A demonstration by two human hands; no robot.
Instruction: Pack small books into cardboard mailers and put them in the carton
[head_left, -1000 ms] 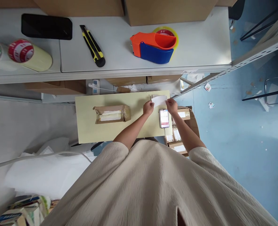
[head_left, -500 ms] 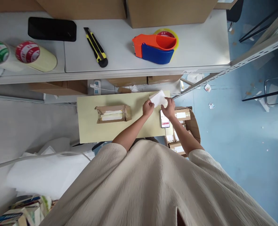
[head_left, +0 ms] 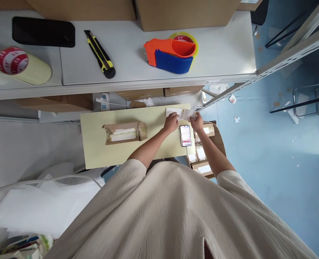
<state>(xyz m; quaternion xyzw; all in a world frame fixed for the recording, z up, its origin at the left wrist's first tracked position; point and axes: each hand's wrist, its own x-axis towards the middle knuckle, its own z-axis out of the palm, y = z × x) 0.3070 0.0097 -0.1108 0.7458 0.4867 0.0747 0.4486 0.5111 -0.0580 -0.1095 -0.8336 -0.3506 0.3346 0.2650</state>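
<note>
Beyond the lit phone, the half-curled left hand rests over white paper (gripped? can't tell); the right hand pinches it, seemingly unfinished. Left of the phone, a box looks taped.

A person in a beige top leans over a pale yellow desk, the left hand over one white paper and the right hand pinching the edge of a second slip just beside it. A lit phone lies near both hands; a taped brown carton sits toward the desk's left end. On the grey shelf above — a tape dispenser, a yellow-and-black cutter and a dark phone. At right, an uncovered box holds smaller labelled parcels.
</note>
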